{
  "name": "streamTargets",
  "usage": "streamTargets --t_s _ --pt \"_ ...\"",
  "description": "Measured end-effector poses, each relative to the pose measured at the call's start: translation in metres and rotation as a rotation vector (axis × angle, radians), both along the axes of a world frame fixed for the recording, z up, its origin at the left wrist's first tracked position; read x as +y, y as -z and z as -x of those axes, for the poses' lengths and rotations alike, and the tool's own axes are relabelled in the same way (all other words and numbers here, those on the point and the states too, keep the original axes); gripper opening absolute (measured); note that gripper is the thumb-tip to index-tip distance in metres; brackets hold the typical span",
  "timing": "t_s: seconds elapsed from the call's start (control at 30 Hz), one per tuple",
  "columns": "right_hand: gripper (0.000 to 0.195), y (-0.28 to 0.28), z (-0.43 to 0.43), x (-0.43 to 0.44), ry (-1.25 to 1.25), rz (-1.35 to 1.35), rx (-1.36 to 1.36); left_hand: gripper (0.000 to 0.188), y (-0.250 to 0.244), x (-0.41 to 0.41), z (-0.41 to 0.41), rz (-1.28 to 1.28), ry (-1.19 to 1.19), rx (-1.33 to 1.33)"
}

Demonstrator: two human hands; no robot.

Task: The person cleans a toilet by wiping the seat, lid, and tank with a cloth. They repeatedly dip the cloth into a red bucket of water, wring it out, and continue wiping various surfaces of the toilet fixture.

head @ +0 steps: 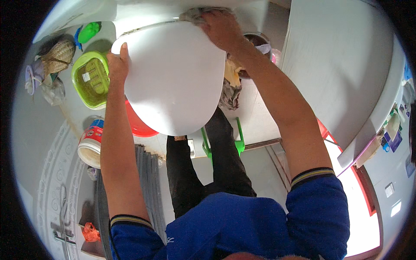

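Note:
A white toilet lid (175,74) spans the middle of the view, its rounded end towards me. My left hand (118,61) grips its far left edge, thumb along the top face, other fingers mostly hidden. In my right hand (222,29) is a bunched grey cloth (195,15), pressed near the hinge end at the far right of the lid. Behind that end rises the white toilet body (143,13). What lies under the lid is hidden.
On the left are a lime-green basin (76,76), a red basin (139,122), a tipped bucket (91,148) and a woven item (60,57). A waste bin (260,40) and a crumpled dark cloth (230,94) lie right. A green plastic stool (240,146) stands by my leg.

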State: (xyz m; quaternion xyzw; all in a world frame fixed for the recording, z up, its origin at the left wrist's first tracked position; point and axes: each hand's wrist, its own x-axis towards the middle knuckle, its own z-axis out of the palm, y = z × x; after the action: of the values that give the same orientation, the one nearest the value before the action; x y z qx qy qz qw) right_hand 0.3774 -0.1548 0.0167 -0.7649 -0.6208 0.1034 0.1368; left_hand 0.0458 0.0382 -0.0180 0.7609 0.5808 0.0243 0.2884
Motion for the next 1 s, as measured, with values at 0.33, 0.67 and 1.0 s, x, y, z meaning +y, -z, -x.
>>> streamTargets --t_s 0.33,0.67,1.0 --pt "0.023 0.043 -0.043 -0.013 0.041 0.182 -0.143 0.088 0.03 0.006 0.007 0.025 -0.07 -0.028" --pt "0.02 0.073 -0.037 -0.005 0.638 0.003 0.355 0.101 0.039 0.022 0.014 0.095 -0.013 -0.052" --pt "0.029 -0.005 -0.039 -0.032 0.569 -0.159 0.506 0.09 -0.002 0.014 0.013 0.214 -0.082 0.035"
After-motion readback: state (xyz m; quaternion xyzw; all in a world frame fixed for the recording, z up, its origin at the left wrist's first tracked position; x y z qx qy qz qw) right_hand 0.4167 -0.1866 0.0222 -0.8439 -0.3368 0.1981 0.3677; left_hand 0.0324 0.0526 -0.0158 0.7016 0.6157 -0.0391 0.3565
